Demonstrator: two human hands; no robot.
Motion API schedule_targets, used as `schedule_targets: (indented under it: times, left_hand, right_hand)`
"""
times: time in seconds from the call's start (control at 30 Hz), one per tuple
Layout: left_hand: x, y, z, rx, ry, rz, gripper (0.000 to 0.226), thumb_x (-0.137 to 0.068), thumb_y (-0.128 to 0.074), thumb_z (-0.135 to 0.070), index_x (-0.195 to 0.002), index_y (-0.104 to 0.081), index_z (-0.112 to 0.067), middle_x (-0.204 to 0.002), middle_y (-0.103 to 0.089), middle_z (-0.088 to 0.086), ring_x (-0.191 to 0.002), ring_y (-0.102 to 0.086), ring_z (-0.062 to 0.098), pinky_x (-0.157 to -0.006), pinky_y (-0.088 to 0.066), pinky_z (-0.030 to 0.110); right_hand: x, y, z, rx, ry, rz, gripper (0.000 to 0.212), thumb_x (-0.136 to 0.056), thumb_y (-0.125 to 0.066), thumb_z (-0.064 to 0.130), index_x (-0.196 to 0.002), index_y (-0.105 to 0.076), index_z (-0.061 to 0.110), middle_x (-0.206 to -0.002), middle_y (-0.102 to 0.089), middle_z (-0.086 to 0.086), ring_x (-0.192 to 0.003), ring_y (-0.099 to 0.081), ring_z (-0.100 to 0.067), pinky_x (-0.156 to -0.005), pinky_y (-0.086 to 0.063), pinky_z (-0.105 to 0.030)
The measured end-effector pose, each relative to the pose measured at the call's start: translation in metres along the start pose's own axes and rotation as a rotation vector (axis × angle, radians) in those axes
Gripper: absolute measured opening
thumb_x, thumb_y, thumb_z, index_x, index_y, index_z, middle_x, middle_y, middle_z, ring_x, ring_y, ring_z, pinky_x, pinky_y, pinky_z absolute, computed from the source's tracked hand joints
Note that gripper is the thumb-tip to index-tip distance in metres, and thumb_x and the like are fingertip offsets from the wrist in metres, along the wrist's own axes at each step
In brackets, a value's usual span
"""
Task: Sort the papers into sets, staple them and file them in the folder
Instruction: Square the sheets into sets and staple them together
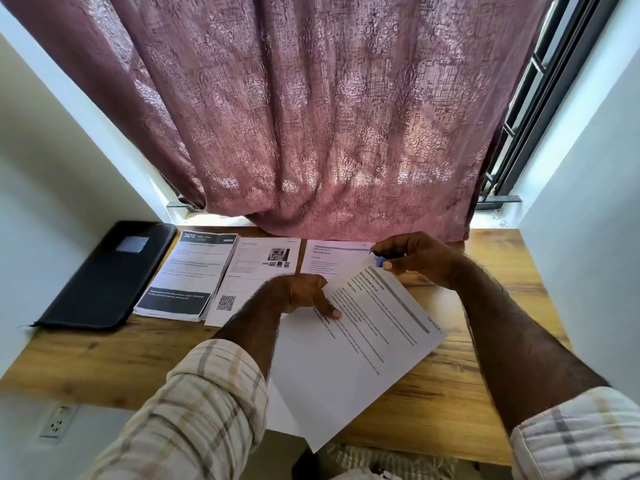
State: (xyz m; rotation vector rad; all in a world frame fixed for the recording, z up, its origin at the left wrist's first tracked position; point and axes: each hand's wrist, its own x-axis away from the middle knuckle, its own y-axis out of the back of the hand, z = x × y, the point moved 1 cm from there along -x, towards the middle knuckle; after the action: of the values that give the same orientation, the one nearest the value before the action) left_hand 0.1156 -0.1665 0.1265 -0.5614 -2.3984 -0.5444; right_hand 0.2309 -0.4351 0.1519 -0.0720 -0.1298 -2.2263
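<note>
A set of white printed sheets [360, 355] lies tilted across the wooden desk [104, 355], its lower corner hanging past the front edge. My left hand [298, 294] grips this set at its left edge, thumb on the top page. My right hand [415, 258] grips a small blue stapler [380, 261] at the set's top corner. Further back lie a thick stack with a dark header [188, 275], a sheet with photos and a QR code [256, 271], and another printed sheet [329, 259]. A black folder [107, 275] rests shut at the far left.
A mauve patterned curtain [311, 116] hangs down to the desk's back edge. White walls close in on both sides. A window grille [540, 98] shows at the upper right. A wall socket [57, 424] sits below the desk at the left.
</note>
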Motion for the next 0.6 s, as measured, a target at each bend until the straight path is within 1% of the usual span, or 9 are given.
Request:
schedule_targets:
  times: [0.07, 0.13, 0.17, 0.23, 0.27, 0.37, 0.47, 0.53, 0.6]
  left_hand:
    - [0.001, 0.0, -0.001, -0.006, 0.012, 0.006, 0.045, -0.087, -0.079, 0.004, -0.121, -0.071, -0.024, -0.105, -0.078, -0.017, -0.094, -0.075, 0.001, -0.079, -0.058, 0.018]
    - [0.002, -0.001, -0.001, -0.018, 0.018, 0.014, 0.045, -0.086, -0.08, 0.004, -0.12, -0.071, -0.025, -0.107, -0.078, -0.016, -0.097, -0.074, 0.003, -0.081, -0.059, 0.019]
    - [0.003, -0.001, -0.002, -0.025, 0.021, 0.017, 0.045, -0.086, -0.081, 0.003, -0.12, -0.071, -0.025, -0.109, -0.077, -0.015, -0.1, -0.073, 0.006, -0.084, -0.059, 0.021]
    - [0.003, -0.001, -0.002, -0.031, 0.028, 0.015, 0.047, -0.086, -0.081, 0.002, -0.124, -0.07, -0.024, -0.116, -0.076, -0.011, -0.108, -0.07, 0.01, -0.091, -0.057, 0.024]
    - [0.002, -0.001, -0.001, -0.035, 0.025, 0.011, 0.05, -0.085, -0.082, 0.001, -0.128, -0.069, -0.022, -0.122, -0.075, -0.007, -0.112, -0.069, 0.013, -0.095, -0.056, 0.026]
    - [0.003, -0.002, -0.003, -0.081, 0.027, 0.0, 0.057, -0.085, -0.084, -0.001, -0.137, -0.066, -0.016, -0.136, -0.07, 0.002, -0.123, -0.066, 0.022, -0.11, -0.052, 0.036]
    - [0.002, -0.001, -0.004, -0.14, 0.05, 0.005, 0.06, -0.084, -0.085, -0.003, -0.14, -0.065, -0.014, -0.139, -0.068, 0.003, -0.123, -0.064, 0.021, -0.112, -0.048, 0.034]
    - [-0.002, 0.002, -0.002, -0.203, 0.086, -0.003, 0.067, -0.076, -0.092, -0.014, -0.138, -0.067, -0.017, -0.137, -0.07, 0.0, -0.126, -0.064, 0.022, -0.116, -0.045, 0.038]
    - [-0.007, 0.005, 0.002, -0.27, 0.121, -0.015, 0.08, -0.06, -0.098, -0.033, -0.134, -0.07, -0.021, -0.133, -0.072, -0.005, -0.129, -0.063, 0.024, -0.12, -0.042, 0.047]
  right_hand:
    - [0.0, -0.001, 0.001, 0.026, 0.006, 0.017, 0.038, -0.086, -0.076, 0.008, -0.124, -0.072, 0.005, -0.114, -0.078, -0.014, -0.096, -0.073, -0.021, -0.079, -0.059, -0.028]
    - [0.0, -0.002, 0.001, 0.061, 0.009, 0.038, 0.042, -0.085, -0.077, 0.013, -0.125, -0.071, 0.001, -0.115, -0.077, -0.015, -0.101, -0.073, -0.026, -0.084, -0.059, -0.033]
    - [-0.001, -0.002, 0.0, 0.081, 0.012, 0.034, 0.041, -0.086, -0.077, 0.013, -0.124, -0.071, 0.001, -0.115, -0.078, -0.015, -0.1, -0.072, -0.026, -0.083, -0.058, -0.032]
    - [-0.002, -0.002, -0.001, 0.112, 0.019, 0.014, 0.033, -0.09, -0.076, 0.006, -0.123, -0.073, 0.001, -0.113, -0.078, -0.014, -0.097, -0.072, -0.023, -0.079, -0.058, -0.028]
    - [-0.002, -0.002, -0.003, 0.118, 0.02, 0.003, 0.031, -0.091, -0.075, 0.002, -0.122, -0.073, 0.001, -0.113, -0.078, -0.015, -0.099, -0.073, -0.024, -0.081, -0.059, -0.028]
    - [-0.005, 0.0, -0.007, 0.16, 0.025, -0.021, 0.029, -0.092, -0.074, -0.002, -0.121, -0.073, -0.001, -0.114, -0.078, -0.016, -0.112, -0.073, -0.035, -0.093, -0.062, -0.037]
    - [-0.006, 0.004, -0.012, 0.257, 0.025, -0.029, 0.03, -0.09, -0.078, 0.004, -0.119, -0.076, 0.004, -0.116, -0.078, -0.012, -0.113, -0.073, -0.034, -0.099, -0.059, -0.048]
    - [-0.006, 0.006, -0.014, 0.329, 0.023, -0.021, 0.032, -0.088, -0.081, 0.008, -0.12, -0.077, 0.008, -0.115, -0.079, -0.009, -0.111, -0.074, -0.031, -0.1, -0.058, -0.054]
    - [-0.006, 0.006, -0.013, 0.441, 0.016, -0.018, 0.032, -0.087, -0.084, 0.011, -0.118, -0.079, 0.012, -0.111, -0.08, -0.003, -0.105, -0.076, -0.025, -0.097, -0.06, -0.052]
